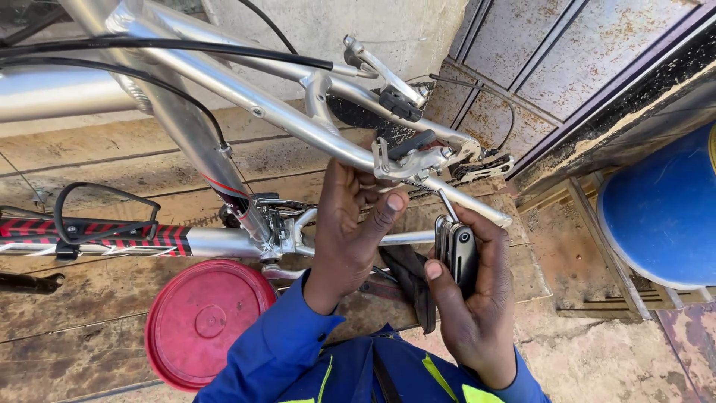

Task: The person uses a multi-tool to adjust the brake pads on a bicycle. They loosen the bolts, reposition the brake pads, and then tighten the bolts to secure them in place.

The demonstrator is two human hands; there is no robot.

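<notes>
Two hands at the rear brake of a silver aluminium bicycle frame (246, 104).

The left hand (350, 224) reaches up from a blue sleeve, fingers (384, 213) curled around the frame's lower stay just beside the silver rim-brake arm (410, 160), thumb pressed upward. The right hand (473, 298) is clenched on a black folding multi-tool (456, 250), whose thin key points up toward the brake, seemingly seated in its bolt. A round red plastic lid (201, 321) lies on the wooden floor below.

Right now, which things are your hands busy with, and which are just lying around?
In use: left hand gripping the silver bike frame; right hand holding the folding multi-tool at the rear brake.

Lying about: red lid; blue barrel; bottle cage.
</notes>
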